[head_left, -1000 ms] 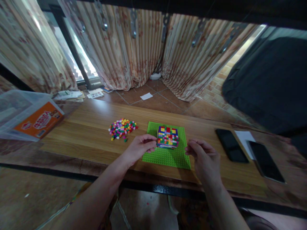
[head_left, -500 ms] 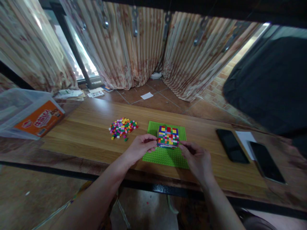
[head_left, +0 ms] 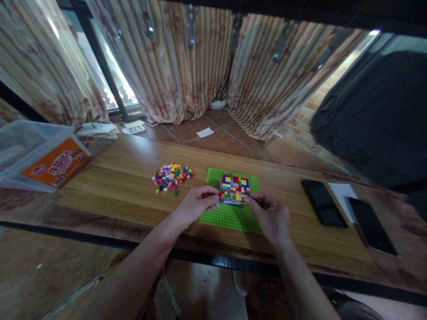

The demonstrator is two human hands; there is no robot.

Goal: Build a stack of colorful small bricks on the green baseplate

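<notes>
A low square block of multicoloured toy bricks sits on the green studded baseplate, towards its far side. My left hand is at the block's left front corner, thumb and fingers closed on its edge. From the other side, my right hand pinches at the right front corner, its thumb at the front face. Whether a small loose brick is between those fingertips is too small to tell. Left of the baseplate lies a pile of small loose bricks in many colours.
The wooden board carries all this. At the far left stands a clear plastic box with an orange label. Two dark phones, one nearer and one farther right, lie by a white paper. Striped curtains hang beyond.
My right hand has moved slightly left, bringing its fingertips from beside the block onto its right front corner. My left hand stays at the left corner. The camera view has shifted a little.
</notes>
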